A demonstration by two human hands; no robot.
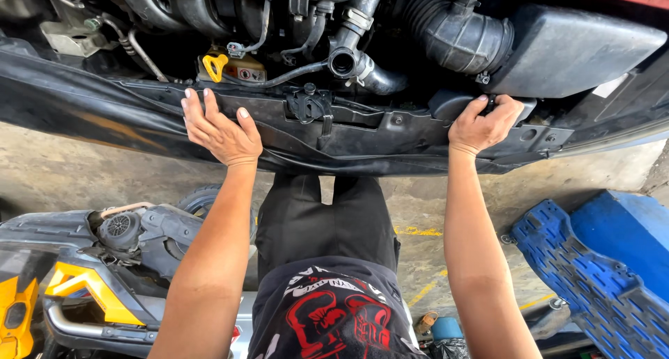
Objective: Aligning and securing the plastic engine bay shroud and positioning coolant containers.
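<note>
Gripping front panel (390, 133) edge, both hands

A blue plastic creeper (592, 275) lies on the concrete floor (432, 206) at right; a yellow and black motorcycle (90, 282) stands at left.

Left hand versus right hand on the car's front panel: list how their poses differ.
The left hand lies flat, fingers spread, palm down on the black front panel; the right hand is curled, fingers hooked over the panel's upper edge. The left hand rests near the yellow dipstick handle; the right hand sits below the ribbed intake hose. Both are bare and touch the same panel.
</note>
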